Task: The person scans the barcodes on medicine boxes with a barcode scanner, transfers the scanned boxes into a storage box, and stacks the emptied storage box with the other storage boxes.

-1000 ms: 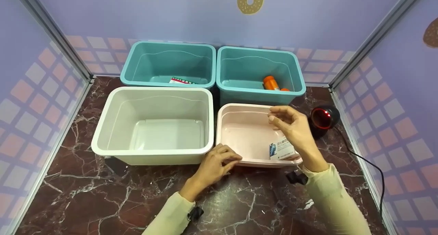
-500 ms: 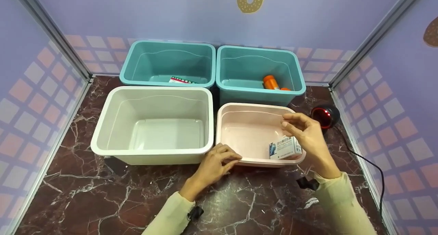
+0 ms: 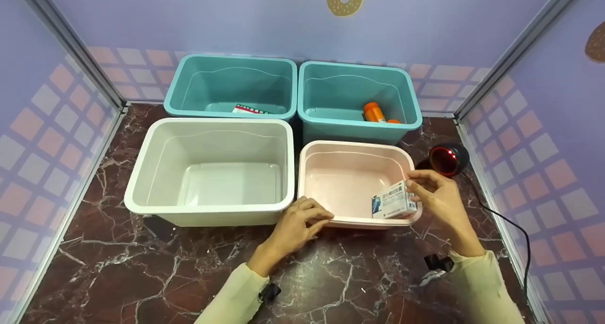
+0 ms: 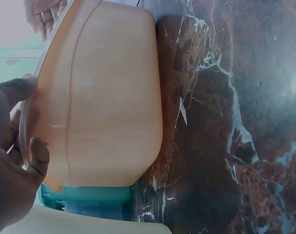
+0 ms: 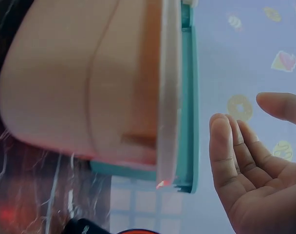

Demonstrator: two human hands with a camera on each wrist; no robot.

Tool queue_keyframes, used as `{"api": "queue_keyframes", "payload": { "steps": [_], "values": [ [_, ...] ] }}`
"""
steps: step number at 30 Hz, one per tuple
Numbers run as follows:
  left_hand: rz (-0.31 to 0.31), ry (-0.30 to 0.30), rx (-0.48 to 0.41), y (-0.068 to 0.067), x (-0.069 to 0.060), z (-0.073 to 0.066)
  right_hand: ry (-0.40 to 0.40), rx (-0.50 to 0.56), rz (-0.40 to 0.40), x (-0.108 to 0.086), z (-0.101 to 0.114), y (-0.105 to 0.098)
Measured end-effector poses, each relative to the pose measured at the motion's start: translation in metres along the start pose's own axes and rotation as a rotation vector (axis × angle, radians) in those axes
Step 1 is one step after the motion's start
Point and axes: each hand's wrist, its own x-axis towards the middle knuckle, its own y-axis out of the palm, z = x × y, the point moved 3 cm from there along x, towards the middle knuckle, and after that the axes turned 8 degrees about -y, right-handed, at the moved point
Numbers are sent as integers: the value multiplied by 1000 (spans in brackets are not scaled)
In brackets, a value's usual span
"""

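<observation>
My left hand (image 3: 297,228) pinches the near left rim of the pink bin (image 3: 350,147). In the left wrist view, the left hand's fingertips (image 4: 39,152) lie against the bin's outer wall. Over the bin's right rim hovers my right hand (image 3: 439,199), holding nothing. The right wrist view shows that right hand (image 5: 265,180) beyond the rim, thumb apart from the loosely bent fingers. A white medicine box (image 3: 393,202) with blue print leans in the bin's near right corner, close under the right hand.
A white bin (image 3: 210,209) stands left of the pink one. Behind are two teal bins, the left (image 3: 231,62) with a green-and-red box (image 3: 249,109), the right (image 3: 359,69) with orange bottles (image 3: 373,112). A black scanner (image 3: 449,158) glows red at right, its cable (image 3: 501,217) trailing forward.
My right hand has moved right and toward me, from above the bin's inside to its right rim, so more of the medicine box shows. My left hand stays on the rim.
</observation>
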Motion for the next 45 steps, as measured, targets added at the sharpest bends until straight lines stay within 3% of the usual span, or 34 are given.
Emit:
{"api": "queue_keyframes", "payload": {
  "steps": [14,20,34,45],
  "values": [
    [-8,7,9,0,-1,0,53,-224,16,-9,-15,-11],
    [-15,19,7,-1,-1,-1,46,-242,58,-12,-12,-8],
    [-20,16,-10,1,-1,0,-40,-344,32,-7,-7,7],
    [-25,15,-18,-1,-1,-2,-29,-309,14,-2,-10,19]
  ]
}}
